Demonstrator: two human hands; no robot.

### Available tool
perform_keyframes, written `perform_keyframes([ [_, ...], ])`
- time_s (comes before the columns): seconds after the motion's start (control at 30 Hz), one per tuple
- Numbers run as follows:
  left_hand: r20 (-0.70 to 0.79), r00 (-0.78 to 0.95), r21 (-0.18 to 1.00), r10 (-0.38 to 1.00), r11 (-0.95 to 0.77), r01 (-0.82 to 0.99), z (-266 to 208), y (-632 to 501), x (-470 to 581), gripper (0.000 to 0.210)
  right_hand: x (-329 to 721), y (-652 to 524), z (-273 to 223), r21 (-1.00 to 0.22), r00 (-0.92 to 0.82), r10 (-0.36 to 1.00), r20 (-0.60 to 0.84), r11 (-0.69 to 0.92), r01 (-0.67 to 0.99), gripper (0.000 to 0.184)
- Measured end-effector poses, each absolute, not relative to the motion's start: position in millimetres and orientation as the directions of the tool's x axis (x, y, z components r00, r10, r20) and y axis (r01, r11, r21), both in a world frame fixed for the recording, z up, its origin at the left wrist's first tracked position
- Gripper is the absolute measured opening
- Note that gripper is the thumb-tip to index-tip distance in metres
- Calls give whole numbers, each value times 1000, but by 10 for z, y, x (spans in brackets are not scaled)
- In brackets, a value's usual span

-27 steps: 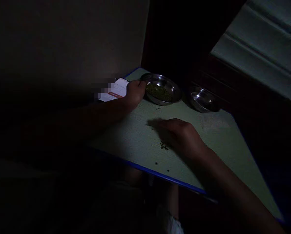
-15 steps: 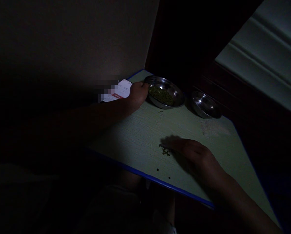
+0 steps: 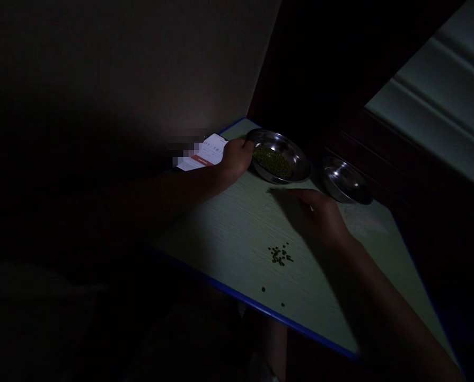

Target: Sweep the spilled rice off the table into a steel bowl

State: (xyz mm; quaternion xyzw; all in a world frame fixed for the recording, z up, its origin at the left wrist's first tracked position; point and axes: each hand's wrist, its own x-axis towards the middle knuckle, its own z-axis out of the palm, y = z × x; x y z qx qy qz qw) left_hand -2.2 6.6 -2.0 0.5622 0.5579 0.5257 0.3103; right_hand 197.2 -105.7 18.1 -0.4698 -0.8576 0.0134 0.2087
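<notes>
The scene is dim. My left hand [image 3: 235, 157] grips the left rim of a steel bowl [image 3: 296, 154] holding small green beans [image 3: 272, 161]. My right hand [image 3: 314, 215] lies palm down on the pale green table [image 3: 229, 239], fingers stretched toward that bowl, just short of its near rim, with nothing in it. A small heap of loose beans [image 3: 280, 255] lies on the table below the right hand, with two stray beans nearer the front edge.
A second, empty steel bowl [image 3: 343, 179] stands to the right of the first. A white and red card or lit screen [image 3: 205, 153] lies behind my left hand. The table has a blue edge [image 3: 253, 302]; a dark wall and cabinet stand behind.
My right hand has moved from the loose beans up toward the bowl of beans, leaving the small heap uncovered. The left hand has stayed on the bowl's rim.
</notes>
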Motion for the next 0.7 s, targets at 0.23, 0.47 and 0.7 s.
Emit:
perform_keyframes([
  [0.23,229,-163,937,960,-171,305,-6,50,-25,24,1902,-977,152,-249,-474,818,326,558,792,37],
  [0.47,255,-159,925,954,-193,329,-12,44,-29,24,1901,-931,95,-269,-470,815,339,563,782,36],
  [0.7,269,-176,917,947,-196,347,-28,52,-26,24,1895,-1147,149,-298,-514,802,304,593,748,39],
])
